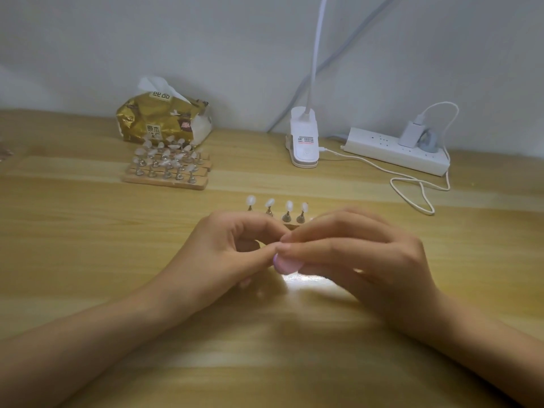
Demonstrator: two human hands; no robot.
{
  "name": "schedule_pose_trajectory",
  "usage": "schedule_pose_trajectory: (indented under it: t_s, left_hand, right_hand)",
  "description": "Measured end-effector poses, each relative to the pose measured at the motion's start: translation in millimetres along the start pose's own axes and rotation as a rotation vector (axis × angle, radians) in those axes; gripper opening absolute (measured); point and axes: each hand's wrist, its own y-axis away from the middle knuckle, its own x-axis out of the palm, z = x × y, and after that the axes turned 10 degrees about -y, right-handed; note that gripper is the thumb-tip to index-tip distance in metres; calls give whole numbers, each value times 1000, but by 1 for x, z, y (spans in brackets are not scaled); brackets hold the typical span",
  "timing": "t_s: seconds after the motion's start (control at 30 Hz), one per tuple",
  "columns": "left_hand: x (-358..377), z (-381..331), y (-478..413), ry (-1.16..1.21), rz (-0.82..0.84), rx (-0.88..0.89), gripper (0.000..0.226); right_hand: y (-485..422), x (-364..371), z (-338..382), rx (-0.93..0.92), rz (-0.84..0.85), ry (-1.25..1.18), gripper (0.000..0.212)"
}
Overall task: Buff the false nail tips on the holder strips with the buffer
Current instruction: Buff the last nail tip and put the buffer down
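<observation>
Above the desk (117, 260), left hand (232, 248) round holder strip (290, 227), right hand (368, 254) round pink buffer (284, 265).

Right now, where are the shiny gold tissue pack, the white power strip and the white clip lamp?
Shiny gold tissue pack (159, 119): head view, front.
White power strip (376, 147): head view, top face.
White clip lamp (304, 142): head view, base.

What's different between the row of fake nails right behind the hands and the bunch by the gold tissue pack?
The near row shows four tips in one line; the far bunch holds many on several wooden strips side by side. The left hand and right hand, which pinches a pink piece, hide the near row's base; the far bunch stands in full view, untouched. Both carry pale tips on small metal stands.
</observation>
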Motion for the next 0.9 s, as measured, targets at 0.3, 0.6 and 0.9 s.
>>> schedule_pose_trajectory:
  t_s: [0.3,0.6,0.9]
  left_hand:
    - [0,-1,-1,-22,-6,-15,12]
    - [0,-5,1,-10,-2,-21,10]
    - [2,-5,0,-28,-44,35,12]
  right_hand:
    - [0,-3,0,46,-56,-42,15]
    - [-3,-5,-1,81,-83,-50,15]
    - [2,-8,-2,79,-126,-153,22]
